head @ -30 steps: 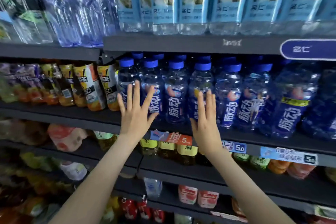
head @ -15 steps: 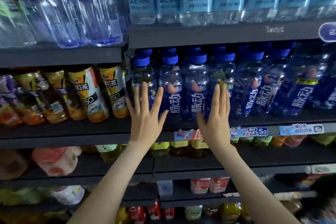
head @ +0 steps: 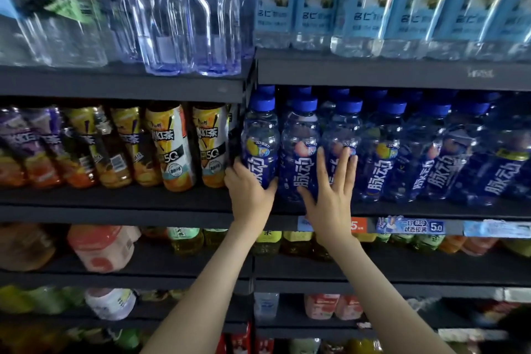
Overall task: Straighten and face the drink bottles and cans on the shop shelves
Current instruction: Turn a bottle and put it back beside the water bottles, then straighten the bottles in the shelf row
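Grips the leftmost blue-capped bottle (head: 260,135) low on its body with the left hand (head: 250,191), fingers curled round behind its left side and thumb lying across the front of the label. Half a second ago held that hand flat before the same end of the row, fingers spread and pointing up; now lower, wrist level with the shelf edge.

Presses the right hand (head: 330,198) flat and wide open against the neighbours, thumb on the lower label of the second bottle (head: 298,149) and four straight fingers fanned over the third bottle (head: 342,126). Nothing held in it. Earlier lay further right along the row, around the fourth bottle; now just beside the left hand.

Upright at the left end of the blue row on the shelf (head: 474,211), close against the divider and touching the second bottle, label to the front: so the gripped bottle. Base hidden behind the hand, so cannot tell whether lifted or standing.

Further right, more blue-capped bottles (head: 431,164) in a tight line, labels forward, partly blurred. Left of the divider, yellow tea bottles (head: 172,149), tilted in view. Beside the right wrist, a price strip (head: 411,225) on the shelf edge. Above, water bottles (head: 367,3) with pale blue labels. Whole rack further right in view than before.
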A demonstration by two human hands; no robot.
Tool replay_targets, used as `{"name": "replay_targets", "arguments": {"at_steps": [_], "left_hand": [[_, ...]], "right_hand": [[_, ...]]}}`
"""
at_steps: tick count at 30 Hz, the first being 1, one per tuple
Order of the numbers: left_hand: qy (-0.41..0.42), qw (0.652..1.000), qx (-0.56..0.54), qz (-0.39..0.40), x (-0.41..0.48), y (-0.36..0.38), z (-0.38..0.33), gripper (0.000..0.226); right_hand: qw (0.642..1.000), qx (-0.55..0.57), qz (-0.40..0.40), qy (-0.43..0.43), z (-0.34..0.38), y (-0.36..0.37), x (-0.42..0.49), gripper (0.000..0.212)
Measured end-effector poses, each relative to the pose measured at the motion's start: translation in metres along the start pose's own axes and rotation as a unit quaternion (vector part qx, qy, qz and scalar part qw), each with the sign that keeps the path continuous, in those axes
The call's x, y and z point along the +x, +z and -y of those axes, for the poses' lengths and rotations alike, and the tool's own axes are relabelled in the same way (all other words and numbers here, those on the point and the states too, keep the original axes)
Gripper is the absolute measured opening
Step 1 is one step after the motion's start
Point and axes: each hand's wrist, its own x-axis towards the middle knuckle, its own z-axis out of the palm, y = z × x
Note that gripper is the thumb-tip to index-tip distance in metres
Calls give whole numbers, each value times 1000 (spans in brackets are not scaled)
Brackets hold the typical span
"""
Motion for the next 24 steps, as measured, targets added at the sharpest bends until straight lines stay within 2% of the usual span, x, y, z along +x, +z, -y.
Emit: {"name": "replay_targets", "arguments": {"at_steps": [3,9,11,15,18,21,24], "left_hand": [[-4,1000,21,-7,-3,0,-4,86],[40,996,55,51,-16,-19,1,97],[65,995,64,44,-21,-32,6,94],[57,993,105,13,-31,-65,23,83],[13,987,158,-12,-34,-91,48,73],[-37,986,159,-44,-25,-115,69,62],[-22,988,139,-58,-4,-132,82,62]], "right_hand": [[1000,-10,4,-3,-2,0,-1,84],[1000,18,17,10,15,-9,-3,96],[998,51,22,-17,28,-13,-7,95],[988,123,52,-82,60,-12,-24,86],[975,191,82,-78,84,-7,-36,80],[963,237,106,-77,104,4,-42,73],[949,281,144,-14,128,17,-37,66]]}}
